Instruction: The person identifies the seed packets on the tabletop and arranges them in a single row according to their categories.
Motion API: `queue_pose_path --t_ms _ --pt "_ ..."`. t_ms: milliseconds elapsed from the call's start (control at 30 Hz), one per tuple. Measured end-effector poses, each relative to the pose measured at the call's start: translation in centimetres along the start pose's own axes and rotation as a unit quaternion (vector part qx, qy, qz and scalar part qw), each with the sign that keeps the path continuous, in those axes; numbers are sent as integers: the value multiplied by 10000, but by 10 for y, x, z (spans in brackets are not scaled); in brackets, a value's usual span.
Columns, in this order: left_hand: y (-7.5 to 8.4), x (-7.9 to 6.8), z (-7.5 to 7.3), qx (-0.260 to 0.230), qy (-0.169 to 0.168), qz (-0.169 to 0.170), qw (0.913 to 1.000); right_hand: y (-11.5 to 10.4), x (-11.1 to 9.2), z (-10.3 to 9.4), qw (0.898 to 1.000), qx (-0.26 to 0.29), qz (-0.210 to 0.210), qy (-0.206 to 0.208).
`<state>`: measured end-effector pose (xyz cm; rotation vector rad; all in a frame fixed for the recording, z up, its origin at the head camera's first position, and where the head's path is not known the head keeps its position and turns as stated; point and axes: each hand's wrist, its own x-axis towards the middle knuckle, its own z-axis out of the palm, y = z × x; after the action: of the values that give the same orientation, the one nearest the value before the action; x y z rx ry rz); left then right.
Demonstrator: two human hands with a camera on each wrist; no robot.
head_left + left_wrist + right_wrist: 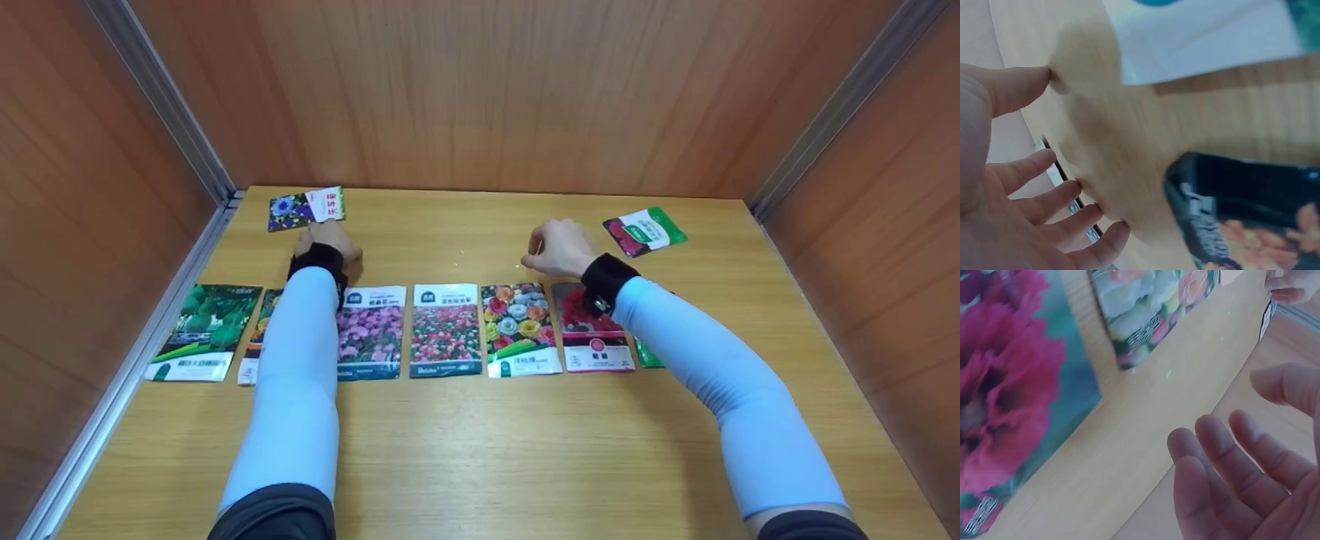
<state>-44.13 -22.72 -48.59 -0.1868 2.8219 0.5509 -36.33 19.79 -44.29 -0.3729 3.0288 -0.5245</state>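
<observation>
My left hand (330,238) is at the back left, just in front of a flower seed packet (286,212) with blue blooms. In the left wrist view its fingers (1061,197) are spread and hold nothing, with the thumb tip right at the tabletop. My right hand (561,247) hovers behind the packet with a red flower (596,337), its fingers (1241,467) loosely bent around nothing. A packet of mixed-colour blooms (520,322) lies just in front and to the left of it. To its right is a tilted green-and-pink packet (646,231).
Across the table (480,450) runs a row of seed packets, including a green vegetable one (206,330), a purple-flowered one (371,330) and a pink-flowered one (445,330). My right sleeve partly covers a green packet (646,356). Wooden panels (480,90) enclose the back and sides.
</observation>
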Motion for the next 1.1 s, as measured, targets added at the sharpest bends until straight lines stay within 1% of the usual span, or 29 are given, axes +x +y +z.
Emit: queue_pose_path --t_ms 167,233,300,400,533,633,733,800,967,1067,1100 --pt "1 12 4 34 -245 -78 9997 -9 4 6 9999 42 -54 74" --pt "-4 16 6 7 -363 -52 9993 -14 5 9 9999 123 -74 55" --pt "-13 20 7 17 -498 -25 9988 -22 6 13 9998 202 -80 10" --pt "-26 20 6 30 -620 45 9981 -32 7 19 9993 356 -98 -96" --pt "-31 15 1 101 -710 57 9974 -35 10 21 9984 521 -130 -177" --pt "-29 18 -3 174 -734 174 9970 -31 11 19 9983 543 -140 -128" --pt "-25 25 -4 361 -811 383 9953 -25 13 16 9985 520 -144 -20" --pt "-21 29 -4 481 -873 465 9939 -22 14 15 9985 527 -160 29" --pt "-12 34 -2 481 -994 455 9928 -17 13 14 9979 625 -140 32" --pt "-6 34 -4 506 -976 523 9926 -13 13 13 9975 696 -122 39" --pt "-3 34 -5 575 -939 599 9921 -12 14 12 9973 721 -97 54"
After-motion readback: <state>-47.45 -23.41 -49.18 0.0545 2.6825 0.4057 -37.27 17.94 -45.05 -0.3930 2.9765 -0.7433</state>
